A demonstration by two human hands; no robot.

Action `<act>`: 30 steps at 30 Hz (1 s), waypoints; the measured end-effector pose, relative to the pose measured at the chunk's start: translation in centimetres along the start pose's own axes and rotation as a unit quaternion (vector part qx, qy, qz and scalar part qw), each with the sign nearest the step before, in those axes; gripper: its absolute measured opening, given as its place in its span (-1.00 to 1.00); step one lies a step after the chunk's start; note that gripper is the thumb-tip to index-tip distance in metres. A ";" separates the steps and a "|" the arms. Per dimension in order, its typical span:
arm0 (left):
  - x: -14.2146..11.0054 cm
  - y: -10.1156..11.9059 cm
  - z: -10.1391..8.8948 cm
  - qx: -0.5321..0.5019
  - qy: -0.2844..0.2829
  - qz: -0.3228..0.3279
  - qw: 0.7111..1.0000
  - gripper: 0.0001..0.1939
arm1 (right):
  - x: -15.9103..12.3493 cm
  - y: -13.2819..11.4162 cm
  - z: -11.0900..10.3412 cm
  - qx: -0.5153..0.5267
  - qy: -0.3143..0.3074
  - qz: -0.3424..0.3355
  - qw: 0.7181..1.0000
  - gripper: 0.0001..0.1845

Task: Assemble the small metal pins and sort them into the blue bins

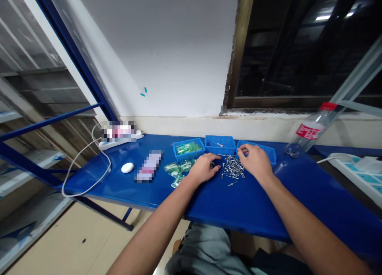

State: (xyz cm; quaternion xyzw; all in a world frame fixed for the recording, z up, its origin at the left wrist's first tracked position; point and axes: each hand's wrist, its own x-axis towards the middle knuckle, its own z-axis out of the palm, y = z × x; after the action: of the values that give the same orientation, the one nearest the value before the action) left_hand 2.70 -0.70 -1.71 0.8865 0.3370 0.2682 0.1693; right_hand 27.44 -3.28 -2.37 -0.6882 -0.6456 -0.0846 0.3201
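Note:
A loose pile of silvery blind rivets lies on the blue table between my hands. My left hand rests at the pile's left edge, its thumb and forefinger bent and apart; a dark spot shows in the gap. At the pile's upper right, my right hand is curled with thumb and fingertips drawn together near the right blue bin. Whatever those fingers hold is too small to make out. Behind the pile, the middle blue bin contains a few rivets. Small green-and-clear packets lie left of my left hand.
The left blue bin holds more green packets. Further left are a white oval object, a blurred-out flat item and a power strip with a looping cable. A plastic bottle with a red cap stands tilted at the back right.

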 end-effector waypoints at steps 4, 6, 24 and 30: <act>0.1 -0.5 0.1 0.005 -0.006 -0.010 1.000 -0.68 | -0.1 -0.3 0.0 -0.037 -0.009 0.003 0.999 -0.73; 0.1 -0.6 0.1 0.003 -0.004 -0.012 1.000 -0.69 | -0.2 -0.3 0.0 -0.040 -0.007 0.001 0.999 -0.71; 0.1 -0.4 0.0 -0.010 0.032 -0.002 0.999 -0.74 | -1.3 -4.3 -0.8 0.201 0.021 -0.177 0.963 -0.82; 0.3 -0.4 -0.1 -0.090 0.143 -0.038 0.985 -0.56 | -2.3 -5.7 0.8 0.231 -0.092 -0.258 0.934 -0.78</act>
State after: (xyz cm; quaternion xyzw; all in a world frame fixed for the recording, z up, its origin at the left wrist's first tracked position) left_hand 2.58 -0.19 -1.74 0.8065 0.3660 0.4149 0.2084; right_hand 21.54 -4.99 -2.30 -0.4098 -0.8292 0.0507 0.3768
